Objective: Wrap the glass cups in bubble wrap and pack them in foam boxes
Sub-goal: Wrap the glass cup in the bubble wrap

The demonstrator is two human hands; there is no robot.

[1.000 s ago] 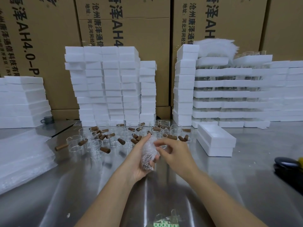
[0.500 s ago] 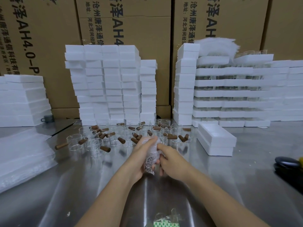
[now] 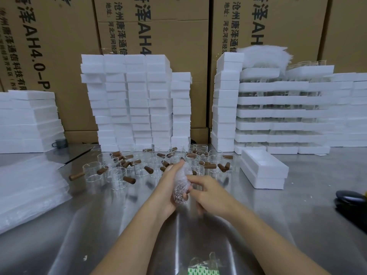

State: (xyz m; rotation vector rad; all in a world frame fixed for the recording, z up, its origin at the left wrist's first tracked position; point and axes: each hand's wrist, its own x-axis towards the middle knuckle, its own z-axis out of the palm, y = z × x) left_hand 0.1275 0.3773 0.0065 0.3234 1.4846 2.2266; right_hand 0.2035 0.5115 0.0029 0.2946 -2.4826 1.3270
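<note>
The left hand (image 3: 168, 188) has a tight grip round the wrapped cup (image 3: 181, 186), near, over the middle of the table (image 3: 297, 225). The right hand (image 3: 211, 195) pinches it too. If the wrap slips, the cup could fall and break.

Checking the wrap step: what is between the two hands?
Head view: a bubble-wrap bundle, gripped by the left hand, with the right hand pinching its side.
</note>
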